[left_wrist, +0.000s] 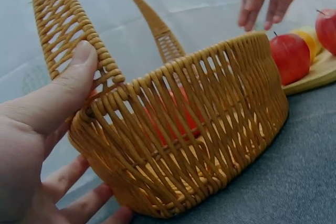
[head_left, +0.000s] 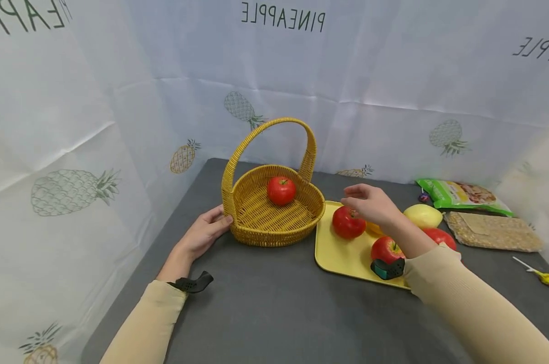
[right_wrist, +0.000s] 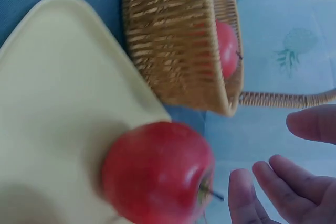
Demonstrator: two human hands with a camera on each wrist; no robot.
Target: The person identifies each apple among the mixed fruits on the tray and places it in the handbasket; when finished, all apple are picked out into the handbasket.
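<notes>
A woven yellow basket (head_left: 260, 222) (left_wrist: 210, 129) (right_wrist: 178, 51) with a tall handle stands on the grey table, a red tomato (head_left: 281, 190) (right_wrist: 227, 50) inside it. My left hand (head_left: 206, 232) (left_wrist: 47, 108) rests against the basket's left side, thumb on the handle base. To the right lies a yellow tray (head_left: 338, 253) (right_wrist: 52, 103) with red apples. My right hand (head_left: 370, 203) (right_wrist: 283, 182) hovers open just above one red apple (head_left: 348, 222) (right_wrist: 157, 171) (left_wrist: 290, 56), fingers spread, not touching it.
More fruit lies on the tray: a second red apple (head_left: 386, 248), a third (head_left: 439, 236), a pale yellow fruit (head_left: 422, 216). Snack bags (head_left: 461, 194) (head_left: 493, 231) and a lollipop (head_left: 540, 274) lie at right. White pineapple-print cloth walls enclose the table.
</notes>
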